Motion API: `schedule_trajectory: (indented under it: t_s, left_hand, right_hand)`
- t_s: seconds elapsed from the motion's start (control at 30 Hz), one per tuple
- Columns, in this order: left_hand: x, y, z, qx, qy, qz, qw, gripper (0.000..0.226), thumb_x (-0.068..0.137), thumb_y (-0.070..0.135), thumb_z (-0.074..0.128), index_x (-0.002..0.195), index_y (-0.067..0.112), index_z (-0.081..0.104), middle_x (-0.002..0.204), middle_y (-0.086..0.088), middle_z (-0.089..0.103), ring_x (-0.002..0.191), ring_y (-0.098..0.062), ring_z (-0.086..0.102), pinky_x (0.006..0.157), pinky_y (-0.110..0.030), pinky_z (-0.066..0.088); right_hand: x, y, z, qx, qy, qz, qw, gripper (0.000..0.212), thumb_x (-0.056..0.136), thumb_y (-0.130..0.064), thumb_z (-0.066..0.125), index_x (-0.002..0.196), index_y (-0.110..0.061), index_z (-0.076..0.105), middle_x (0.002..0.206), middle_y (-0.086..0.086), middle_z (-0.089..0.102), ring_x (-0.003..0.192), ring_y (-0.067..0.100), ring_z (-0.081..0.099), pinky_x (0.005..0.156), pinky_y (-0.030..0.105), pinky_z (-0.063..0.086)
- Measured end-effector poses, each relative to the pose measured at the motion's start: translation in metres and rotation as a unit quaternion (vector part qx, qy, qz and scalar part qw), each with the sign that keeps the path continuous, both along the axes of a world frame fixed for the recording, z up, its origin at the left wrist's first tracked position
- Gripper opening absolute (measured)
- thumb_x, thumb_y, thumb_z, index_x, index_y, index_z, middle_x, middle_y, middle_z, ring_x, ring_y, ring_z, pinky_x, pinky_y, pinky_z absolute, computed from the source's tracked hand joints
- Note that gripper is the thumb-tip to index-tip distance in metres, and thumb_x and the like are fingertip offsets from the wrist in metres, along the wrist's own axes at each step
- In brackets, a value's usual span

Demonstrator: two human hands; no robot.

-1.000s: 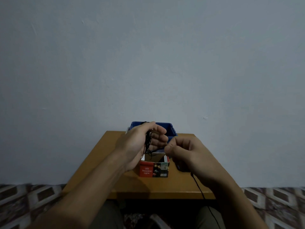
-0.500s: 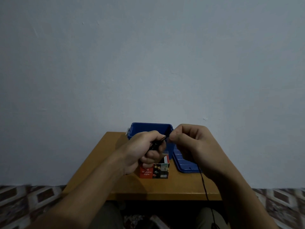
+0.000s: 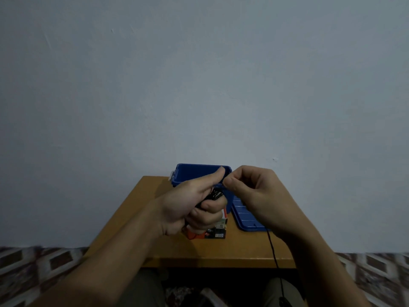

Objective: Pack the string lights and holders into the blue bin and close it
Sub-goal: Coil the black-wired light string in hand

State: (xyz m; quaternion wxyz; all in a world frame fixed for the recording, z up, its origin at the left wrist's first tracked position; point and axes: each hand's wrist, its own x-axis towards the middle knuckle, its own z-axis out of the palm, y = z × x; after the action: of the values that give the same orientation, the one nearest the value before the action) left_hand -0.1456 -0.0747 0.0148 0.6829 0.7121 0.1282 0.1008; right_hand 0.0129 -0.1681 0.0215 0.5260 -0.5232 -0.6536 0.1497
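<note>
My left hand [image 3: 188, 204] is curled tight round the dark coil of string lights [image 3: 215, 193]. My right hand [image 3: 254, 196] seems to pinch the loose cord, which trails off the table [image 3: 199, 251]. Just behind sits the blue bin [image 3: 194, 173], its lid [image 3: 245, 216] off and beside it.

I see a plain grey-blue wall [image 3: 199, 85] filling most of the view, dimly lit. A wooden bench [image 3: 221, 251] stands against it, on a floor [image 3: 33, 273] of brown-and-white patterned tiles.
</note>
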Motion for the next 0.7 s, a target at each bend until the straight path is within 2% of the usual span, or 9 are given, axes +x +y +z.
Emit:
schedule_trajectory:
  t_s: [0.13,0.27,0.37,0.43,0.47,0.5,0.6,0.7]
  left_hand:
    - [-0.002,0.003,0.0,-0.054,-0.037,-0.073,0.995,0.057,0.096,0.056,0.04,0.055,0.018,0.029,0.041,0.004,0.03,0.037,-0.011,0.02,0.039,-0.028,0.016]
    - [-0.004,0.004,0.0,-0.098,-0.085,-0.164,0.978,0.049,0.097,0.044,0.043,0.056,0.017,0.04,0.042,-0.001,0.045,0.033,-0.018,0.022,0.038,-0.036,0.008]
    - [-0.003,0.001,0.002,-0.105,-0.121,-0.188,0.969,0.047,0.099,0.041,0.041,0.064,0.011,0.055,0.051,-0.005,0.056,0.035,-0.017,0.041,0.039,-0.03,0.025]
    - [-0.002,0.0,0.004,-0.127,-0.145,-0.196,0.961,0.05,0.101,0.041,0.034,0.074,0.006,0.057,0.06,-0.01,0.061,0.043,-0.017,0.052,0.045,-0.027,0.038]
    - [-0.001,-0.001,0.004,-0.138,-0.157,-0.197,0.958,0.053,0.102,0.042,0.031,0.078,0.003,0.058,0.064,-0.012,0.063,0.047,-0.019,0.056,0.049,-0.027,0.044]
    - [0.0,-0.001,0.005,-0.145,-0.167,-0.193,0.956,0.055,0.102,0.043,0.029,0.081,0.002,0.058,0.068,-0.014,0.065,0.05,-0.021,0.06,0.053,-0.028,0.049]
    - [0.0,-0.001,0.004,-0.155,-0.192,-0.178,0.953,0.055,0.104,0.045,0.036,0.095,-0.002,0.063,0.084,-0.021,0.07,0.069,-0.029,0.069,0.068,-0.035,0.057]
    - [0.0,0.0,0.005,-0.195,-0.217,-0.18,0.939,0.051,0.105,0.037,0.038,0.117,-0.007,0.06,0.108,-0.025,0.07,0.096,-0.035,0.071,0.09,-0.043,0.056]
  right_hand:
    - [0.004,0.001,-0.001,-0.01,0.025,0.034,0.999,0.021,0.1,-0.019,0.056,0.09,-0.003,0.066,0.05,-0.015,0.055,0.042,-0.003,0.049,0.043,0.009,0.036]
    - [0.005,0.002,-0.002,-0.014,0.027,0.063,0.998,0.02,0.101,-0.019,0.054,0.095,-0.003,0.066,0.053,-0.017,0.057,0.046,-0.004,0.051,0.046,0.008,0.038]
    - [0.003,0.004,-0.005,-0.008,0.041,0.059,0.997,0.019,0.102,-0.018,0.052,0.096,-0.005,0.066,0.055,-0.015,0.058,0.047,-0.003,0.051,0.048,0.009,0.038]
    - [0.001,0.005,-0.01,-0.02,0.052,0.068,0.996,0.02,0.103,-0.019,0.051,0.095,-0.008,0.066,0.062,-0.002,0.061,0.054,0.004,0.053,0.054,0.018,0.042]
    - [0.001,0.006,-0.013,-0.033,0.054,0.08,0.995,0.021,0.104,-0.019,0.05,0.092,-0.01,0.066,0.067,0.009,0.063,0.058,0.013,0.054,0.057,0.024,0.043]
    - [0.001,0.007,-0.016,-0.045,0.053,0.091,0.993,0.023,0.104,-0.016,0.049,0.088,-0.013,0.065,0.068,0.012,0.063,0.057,0.015,0.054,0.056,0.025,0.043]
    - [-0.001,0.006,-0.02,-0.071,0.038,0.101,0.992,0.036,0.103,-0.004,0.046,0.074,-0.019,0.062,0.058,-0.007,0.063,0.048,-0.001,0.052,0.048,0.012,0.04]
    - [-0.004,0.003,-0.02,-0.076,0.023,0.094,0.992,0.031,0.103,-0.005,0.046,0.084,-0.013,0.069,0.066,-0.006,0.069,0.058,0.001,0.063,0.053,0.013,0.047]
